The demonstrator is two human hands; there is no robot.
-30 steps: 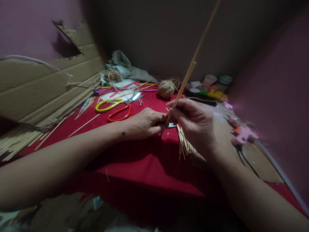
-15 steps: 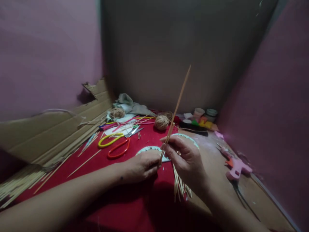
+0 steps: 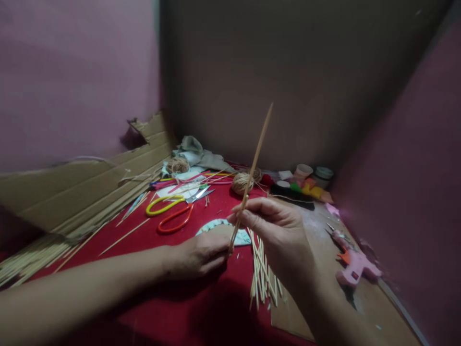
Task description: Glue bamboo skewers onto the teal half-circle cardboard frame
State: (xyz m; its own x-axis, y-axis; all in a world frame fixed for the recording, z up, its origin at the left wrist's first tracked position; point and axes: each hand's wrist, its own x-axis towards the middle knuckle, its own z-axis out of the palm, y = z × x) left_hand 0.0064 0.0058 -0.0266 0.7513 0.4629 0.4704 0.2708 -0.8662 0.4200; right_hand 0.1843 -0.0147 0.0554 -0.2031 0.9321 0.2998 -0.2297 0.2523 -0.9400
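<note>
Between my hands, bamboo sticks stand tilted to the right, one long and pointed, at least one shorter beside it. My right hand pinches them between thumb and fingers partway up. At their lower ends, the fingers of my left hand are closed; the exact hold is partly hidden. Behind my left hand lies a round brown piece with a pale green rim, partly covered by the hand. A loose bunch of short sticks lies under and beside my right hand.
Scissors with yellow and red handles lie behind my left hand. Twine balls sit at the back. A pink glue gun rests at right on a brown board. Long sticks and cardboard line the left.
The view has shifted slightly. Both hands and the held sticks appear a little further left and lower, and the short bunch shows more. The grip on the sticks looks unchanged.
</note>
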